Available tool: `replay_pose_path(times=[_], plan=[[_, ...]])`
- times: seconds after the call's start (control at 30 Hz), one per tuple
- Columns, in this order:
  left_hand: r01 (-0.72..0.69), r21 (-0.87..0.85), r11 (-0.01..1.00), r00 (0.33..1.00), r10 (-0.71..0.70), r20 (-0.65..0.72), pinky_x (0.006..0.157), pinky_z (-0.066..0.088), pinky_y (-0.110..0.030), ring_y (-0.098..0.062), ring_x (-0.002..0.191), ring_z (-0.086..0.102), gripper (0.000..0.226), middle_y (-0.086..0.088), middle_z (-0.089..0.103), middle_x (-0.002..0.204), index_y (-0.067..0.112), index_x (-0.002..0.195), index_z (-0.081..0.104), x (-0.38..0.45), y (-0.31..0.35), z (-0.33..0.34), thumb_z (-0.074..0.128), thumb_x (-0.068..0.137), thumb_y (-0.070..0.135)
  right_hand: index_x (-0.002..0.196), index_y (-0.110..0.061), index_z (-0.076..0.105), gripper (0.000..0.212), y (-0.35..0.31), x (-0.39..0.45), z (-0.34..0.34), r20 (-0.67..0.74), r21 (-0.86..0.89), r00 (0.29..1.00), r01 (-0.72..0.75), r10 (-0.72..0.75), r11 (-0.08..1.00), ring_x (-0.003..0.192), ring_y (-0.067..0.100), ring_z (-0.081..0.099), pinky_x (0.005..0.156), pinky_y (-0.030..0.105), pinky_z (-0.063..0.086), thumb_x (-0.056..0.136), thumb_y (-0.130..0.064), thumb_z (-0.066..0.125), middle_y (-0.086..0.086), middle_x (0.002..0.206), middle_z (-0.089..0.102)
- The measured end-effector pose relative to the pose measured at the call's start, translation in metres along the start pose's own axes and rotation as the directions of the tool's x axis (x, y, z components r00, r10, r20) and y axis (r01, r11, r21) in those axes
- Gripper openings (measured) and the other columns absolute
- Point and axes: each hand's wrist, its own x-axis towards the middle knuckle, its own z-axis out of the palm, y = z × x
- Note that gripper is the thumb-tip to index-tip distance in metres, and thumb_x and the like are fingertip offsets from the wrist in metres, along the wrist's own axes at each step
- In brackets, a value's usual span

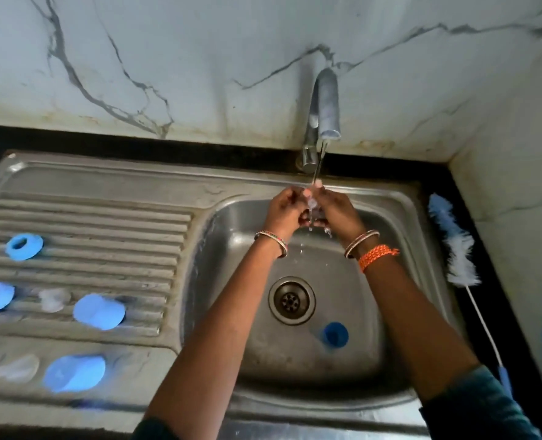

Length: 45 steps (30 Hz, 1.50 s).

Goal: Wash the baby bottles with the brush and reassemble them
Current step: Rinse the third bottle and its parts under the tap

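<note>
Hands [284, 209] [336, 208] pinched a small clear piece [312, 204] between them under the tap [325, 106]; brush [457, 246] lay right, nearer my right hand.

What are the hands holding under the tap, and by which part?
Both hands, left and right, hold a small clear part between them; which part they grip cannot be told.

A steel sink [399, 217] sits in a black counter [473, 217]. Behind it rises a white marble-look wall [199, 58] with grey veins and brownish stains along its foot. A chrome tap [325, 103] stands at the sink's back edge; left of the basin stretches the ribbed drainboard [104, 217]. Light is dim.
</note>
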Motion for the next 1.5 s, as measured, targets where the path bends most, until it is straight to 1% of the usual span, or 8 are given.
replay_pose_path(times=[0.17, 0.33, 0.47, 0.67, 0.77, 0.97, 1.27, 1.5], plan=[[0.097, -0.360, 0.928, 0.991, -0.125, -0.055, 0.051, 0.053, -0.024, -0.013, 0.059, 0.059, 0.017, -0.005, 0.061, 0.075, 0.013, 0.087, 0.050, -0.003, 0.002, 0.006, 0.044, 0.095, -0.001, 0.077, -0.013, 0.062, 0.019, 0.002, 0.003, -0.008, 0.033, 0.181, 0.998, 0.055, -0.062, 0.982, 0.053, 0.004, 0.054, 0.053, 0.017, 0.042, 0.089, 0.001, 0.056, -0.006, 0.062, 0.064], [0.080, -0.318, 0.945, 0.995, -0.097, -0.037, 0.057, 0.054, -0.021, -0.011, 0.067, 0.061, 0.010, -0.002, 0.061, 0.072, 0.010, 0.088, 0.051, -0.012, 0.000, 0.008, 0.047, 0.097, 0.011, 0.056, -0.010, 0.058, 0.034, 0.003, 0.009, 0.005, -0.176, -0.053, 0.967, 0.177, -0.183, 0.983, 0.050, 0.010, 0.050, 0.053, 0.021, 0.042, 0.087, -0.019, 0.067, -0.001, 0.051, 0.057], [-0.022, -0.356, 0.934, 0.994, -0.018, -0.110, 0.059, 0.055, -0.019, -0.009, 0.064, 0.064, 0.014, -0.003, 0.064, 0.070, 0.007, 0.082, 0.051, -0.019, -0.010, 0.006, 0.049, 0.094, 0.001, 0.063, 0.003, 0.060, 0.049, -0.003, 0.012, 0.011, -0.077, -0.225, 0.974, 0.192, -0.214, 0.955, 0.054, 0.019, 0.050, 0.055, 0.028, 0.040, 0.092, -0.037, 0.059, 0.013, 0.057, 0.056], [-0.054, -0.020, 0.998, 0.953, 0.046, -0.301, 0.035, 0.040, -0.016, -0.004, 0.032, 0.049, 0.028, 0.004, 0.054, 0.039, 0.007, 0.070, 0.052, -0.016, -0.006, -0.004, 0.048, 0.097, 0.008, 0.071, -0.013, 0.049, 0.029, -0.001, 0.008, 0.006, 0.292, -0.191, 0.945, 0.205, -0.144, 0.960, 0.060, 0.018, 0.049, 0.058, 0.029, 0.041, 0.100, -0.015, 0.044, 0.006, 0.065, 0.053], [-0.006, 0.207, 0.978, 0.950, 0.070, -0.305, 0.038, 0.027, -0.015, -0.005, 0.032, 0.038, 0.038, 0.006, 0.044, 0.042, 0.016, 0.063, 0.049, -0.014, -0.003, -0.001, 0.044, 0.100, 0.021, 0.074, -0.002, 0.058, 0.028, -0.002, 0.005, 0.009, 0.135, -0.195, 0.975, 0.203, -0.179, 0.960, 0.063, 0.014, 0.049, 0.059, 0.025, 0.040, 0.096, -0.019, 0.054, 0.007, 0.068, 0.056], [-0.050, 0.161, 0.986, 0.951, 0.096, -0.293, 0.034, 0.030, -0.015, -0.005, 0.033, 0.040, 0.038, -0.004, 0.043, 0.052, 0.014, 0.067, 0.043, -0.021, -0.004, 0.016, 0.038, 0.102, 0.030, 0.050, -0.010, 0.051, 0.052, -0.006, 0.008, 0.019, -0.181, -0.268, 0.976, 0.073, -0.125, 0.961, 0.043, 0.007, 0.044, 0.049, 0.022, 0.035, 0.095, -0.036, 0.053, -0.002, 0.045, 0.051], [-0.008, 0.283, 0.959, 0.963, 0.084, -0.257, 0.032, 0.023, -0.011, -0.003, 0.026, 0.034, 0.044, 0.002, 0.044, 0.042, 0.014, 0.064, 0.051, -0.019, 0.008, 0.004, 0.040, 0.100, 0.034, 0.108, -0.009, 0.062, 0.018, -0.009, -0.005, -0.002, 0.251, -0.008, 0.967, 0.039, -0.036, 0.999, 0.076, 0.013, 0.057, 0.066, 0.025, 0.045, 0.095, -0.018, 0.054, 0.004, 0.088, 0.063], [-0.008, 0.408, 0.913, 0.974, 0.100, -0.204, 0.035, 0.029, -0.015, -0.004, 0.027, 0.038, 0.062, 0.005, 0.043, 0.035, 0.013, 0.053, 0.048, -0.023, 0.003, 0.018, 0.023, 0.102, 0.044, 0.052, -0.008, 0.051, 0.049, -0.011, 0.001, 0.006, -0.215, -0.193, 0.944, 0.209, -0.249, 0.959, 0.039, 0.004, 0.037, 0.047, 0.021, 0.032, 0.094, -0.033, 0.056, 0.004, 0.047, 0.045]])
